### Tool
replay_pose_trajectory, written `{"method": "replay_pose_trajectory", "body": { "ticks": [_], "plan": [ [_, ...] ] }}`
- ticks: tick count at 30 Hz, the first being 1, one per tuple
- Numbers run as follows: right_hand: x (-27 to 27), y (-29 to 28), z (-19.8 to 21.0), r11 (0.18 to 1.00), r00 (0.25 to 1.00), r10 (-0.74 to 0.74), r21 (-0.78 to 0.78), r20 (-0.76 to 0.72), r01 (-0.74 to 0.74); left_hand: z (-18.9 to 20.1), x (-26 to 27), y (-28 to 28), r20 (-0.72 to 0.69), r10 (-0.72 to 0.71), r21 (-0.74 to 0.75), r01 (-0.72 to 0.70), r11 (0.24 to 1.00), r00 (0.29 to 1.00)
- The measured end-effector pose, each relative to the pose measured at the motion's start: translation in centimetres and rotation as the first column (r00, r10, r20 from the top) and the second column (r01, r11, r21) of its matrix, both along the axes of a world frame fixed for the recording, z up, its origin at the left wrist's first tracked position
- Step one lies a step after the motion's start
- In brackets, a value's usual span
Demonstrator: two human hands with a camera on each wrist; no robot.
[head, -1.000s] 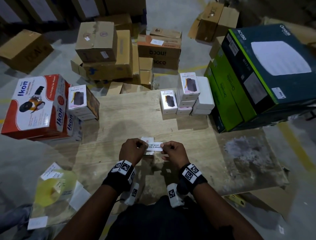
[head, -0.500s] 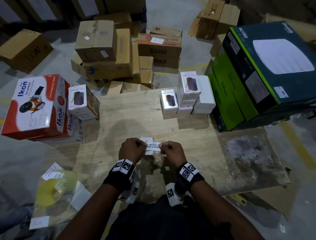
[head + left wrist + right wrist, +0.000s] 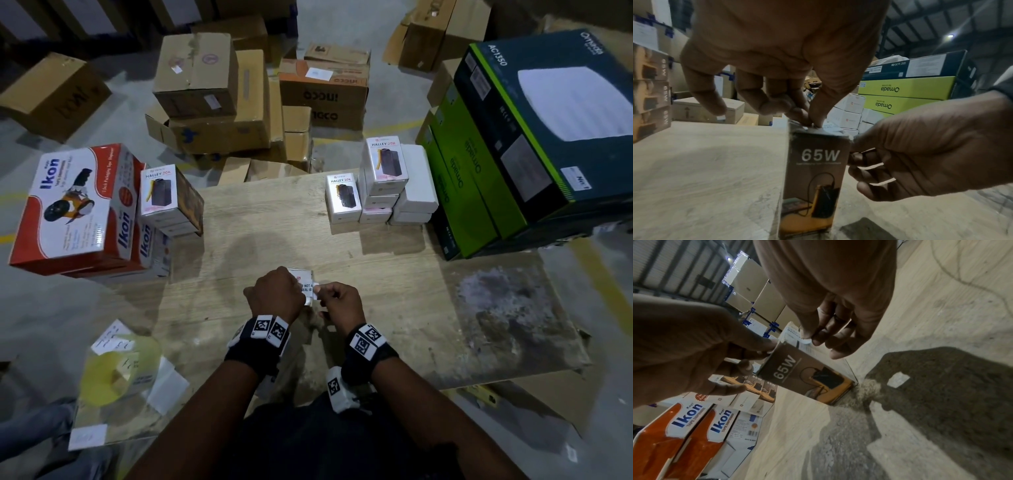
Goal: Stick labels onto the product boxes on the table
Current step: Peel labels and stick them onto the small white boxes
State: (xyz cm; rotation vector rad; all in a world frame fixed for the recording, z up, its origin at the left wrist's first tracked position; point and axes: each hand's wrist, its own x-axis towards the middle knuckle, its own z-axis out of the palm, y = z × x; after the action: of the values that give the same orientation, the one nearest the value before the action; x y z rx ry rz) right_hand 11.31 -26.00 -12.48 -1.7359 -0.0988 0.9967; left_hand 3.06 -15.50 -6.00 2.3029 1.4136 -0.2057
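Near the bench's front edge, a small product box (image 3: 813,178) stood upright between two hands, a white label (image 3: 310,287) across its top.

On that top the left hand (image 3: 274,294) pinched one end of the label with thumb and fingertips, and the right hand (image 3: 342,303) pinched the other end just off the box's right edge. The head view gave only the box's white top and part of the label's print; the left wrist view showed its dark side marked 65W and its base on the bench (image 3: 274,219). More product boxes (image 3: 380,185) were stacked far right, well apart, beside green cartons (image 3: 459,192). Ikon boxes (image 3: 72,209) stood at the left edge. Bare wood lay between the stacks. A yellow label roll (image 3: 116,373) lay left of the left arm.
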Motion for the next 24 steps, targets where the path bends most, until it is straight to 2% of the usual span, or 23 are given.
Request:
{"method": "replay_pose_trajectory", "body": {
  "ticks": [3,5,8,10,13,17,24],
  "plan": [
    [-0.1,-0.1,0.2,0.999,0.997,-0.038,0.013,-0.069,0.039,-0.7,-0.8,0.9,0.218,0.13,-0.147,-0.099,0.984,0.967],
    [0.0,-0.2,0.3,0.997,0.987,-0.083,-0.007,-0.137,0.083,-1.2,-1.2,2.5,0.265,0.188,-0.316,-0.099,0.944,0.946],
    [0.1,-0.6,0.1,0.988,0.975,-0.137,-0.096,-0.174,0.122,-1.6,-1.5,4.1,0.299,0.27,-0.583,-0.049,0.811,0.915],
    [0.2,-0.6,-0.2,0.983,0.982,-0.161,-0.101,-0.104,0.15,-1.7,-1.4,4.3,0.306,0.367,-0.671,-0.075,0.738,0.878],
    [0.4,0.4,0.9,0.984,0.983,-0.17,-0.039,0.072,0.174,-2.0,-1.3,4.0,0.309,0.478,-0.722,-0.124,0.681,0.822],
    [-0.4,1.3,1.8,0.999,0.932,-0.002,-0.032,0.363,0.014,-3.1,-1.5,2.9,0.37,0.545,-0.714,-0.145,0.685,0.752],
    [-1.5,-0.3,1.3,0.981,0.838,0.157,-0.18,0.522,-0.071,-3.4,-1.8,2.5,0.394,0.565,-0.708,-0.152,0.689,0.725]
  ]
}}
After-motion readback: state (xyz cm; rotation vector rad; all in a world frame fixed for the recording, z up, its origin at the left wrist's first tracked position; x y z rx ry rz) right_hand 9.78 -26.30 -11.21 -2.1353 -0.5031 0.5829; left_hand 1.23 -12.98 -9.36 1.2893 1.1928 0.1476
